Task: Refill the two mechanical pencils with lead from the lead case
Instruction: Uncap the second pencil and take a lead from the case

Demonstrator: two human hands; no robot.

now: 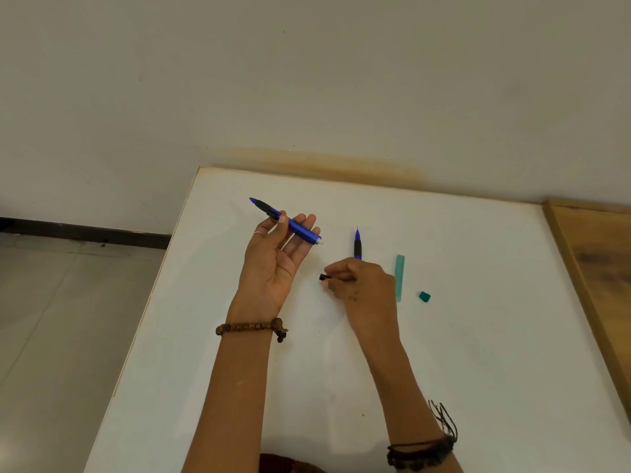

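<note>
- We count two blue plastic mechanical pencils with black grips: one (286, 220) at centre left of the frame, one (357, 245) at the centre.
- We count one long translucent green plastic lead case (399, 277), right of centre.
- We count one small dark green cap (424, 296), right of centre.
- We count one small black cap piece (323, 276) at the centre.
- We count two hands: a left hand (277, 264) and a right hand (362, 285).
- We count two bracelets: one brown beaded wooden bracelet (252, 327) at centre left, one black braided thread band (423, 450) at lower right.
- We count one thin silver ring (259, 233), centre left.
- We count one white table (478, 336).
</note>
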